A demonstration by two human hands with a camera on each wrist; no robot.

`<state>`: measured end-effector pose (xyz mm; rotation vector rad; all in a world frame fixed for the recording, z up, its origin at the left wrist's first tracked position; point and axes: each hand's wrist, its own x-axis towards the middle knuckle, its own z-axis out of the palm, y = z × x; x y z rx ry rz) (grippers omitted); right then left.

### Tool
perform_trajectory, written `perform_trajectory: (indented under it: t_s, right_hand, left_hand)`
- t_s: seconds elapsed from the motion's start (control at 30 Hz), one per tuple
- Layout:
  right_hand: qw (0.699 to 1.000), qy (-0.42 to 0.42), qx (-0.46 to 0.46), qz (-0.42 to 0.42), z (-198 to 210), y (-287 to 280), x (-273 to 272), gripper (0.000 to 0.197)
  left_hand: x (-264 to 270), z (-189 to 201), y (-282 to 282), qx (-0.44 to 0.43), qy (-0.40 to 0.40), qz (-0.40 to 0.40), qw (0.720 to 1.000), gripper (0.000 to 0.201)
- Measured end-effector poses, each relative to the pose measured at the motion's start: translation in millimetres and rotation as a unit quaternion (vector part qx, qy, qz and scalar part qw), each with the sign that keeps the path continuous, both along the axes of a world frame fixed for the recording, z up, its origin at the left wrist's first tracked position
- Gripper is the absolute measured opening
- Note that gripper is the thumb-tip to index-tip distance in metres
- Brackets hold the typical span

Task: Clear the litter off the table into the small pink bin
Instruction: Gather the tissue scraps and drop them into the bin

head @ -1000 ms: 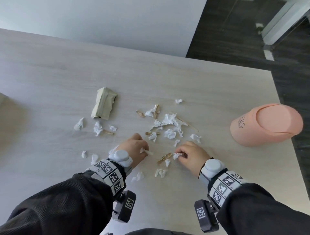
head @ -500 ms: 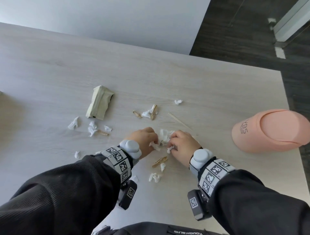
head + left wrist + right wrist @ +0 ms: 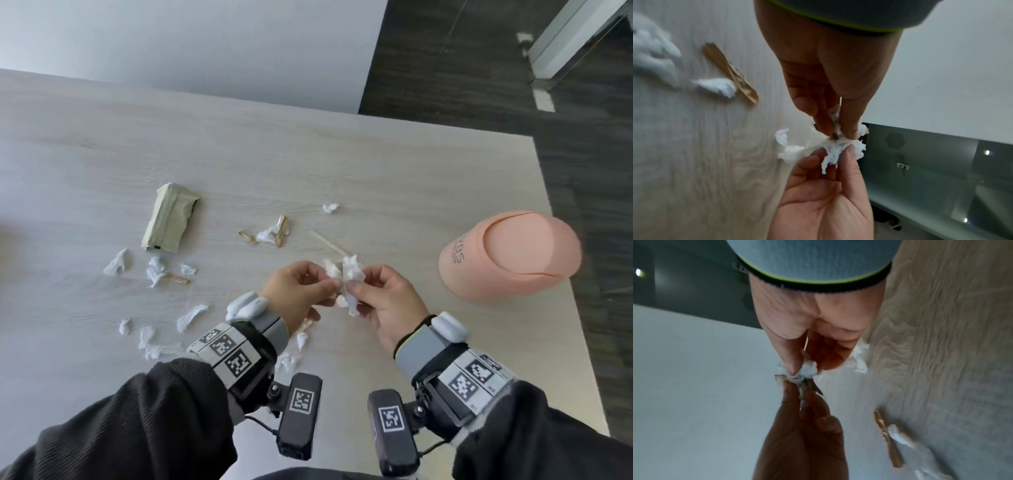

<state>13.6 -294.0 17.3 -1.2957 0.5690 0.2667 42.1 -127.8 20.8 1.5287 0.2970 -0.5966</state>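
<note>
- Sitting on a pale wood-grain table [image 3: 394, 164], the small pink bin [image 3: 510, 257] is near the right edge, dark floor beyond.
- Left of the bin, left hand [image 3: 294, 291] and right hand [image 3: 387, 301] meet above the tabletop, fingertips pinching one wad of white tissue scraps [image 3: 346, 274].
- More scraps lie farther left.

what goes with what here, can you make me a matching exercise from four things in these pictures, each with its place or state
Things:
1. tissue wad
2. pink bin
3. beige packet
4. wooden stick

Places or states:
A. far left, lying flat on the table
B. pinched by left hand and right hand
C. near the table's right edge
D. lying just beyond the hands

Pairs: 1-B, 2-C, 3-A, 4-D
</note>
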Motion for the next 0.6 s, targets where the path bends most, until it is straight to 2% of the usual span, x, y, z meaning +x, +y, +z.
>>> perform_trajectory:
  t_s: [0.07,0.2,0.27,0.33,0.4,0.53,0.6]
  right_hand:
    - [0.997,0.001,0.061,-0.038,9,-2,3,0.016]
    - [0.993,0.005,0.091,-0.070,25,-21,-4,0.010]
    - [0.994,0.007,0.083,-0.070,28,-26,-7,0.005]
    - [0.995,0.001,0.072,-0.066,32,-32,-12,0.006]
    - [0.997,-0.014,0.062,-0.047,37,-36,-16,0.009]
    - [0.999,-0.043,0.018,0.000,50,-60,-29,0.013]
    - [0.998,-0.046,-0.020,0.028,57,-75,-34,0.018]
  left_hand:
    - [3,7,-8,-0.013,-0.006,0.007,1.000,0.014]
    - [2,17,-25,0.006,-0.042,-0.033,0.999,0.005]
    - [1,21,-30,0.014,-0.044,-0.054,0.997,0.006]
    - [-3,26,-40,0.012,-0.041,-0.081,0.996,0.018]
    - [-6,31,-50,0.009,-0.050,-0.102,0.993,0.022]
    - [-9,40,-73,0.019,-0.083,-0.112,0.990,0.015]
    - [-7,41,-78,0.012,-0.075,-0.109,0.991,0.010]
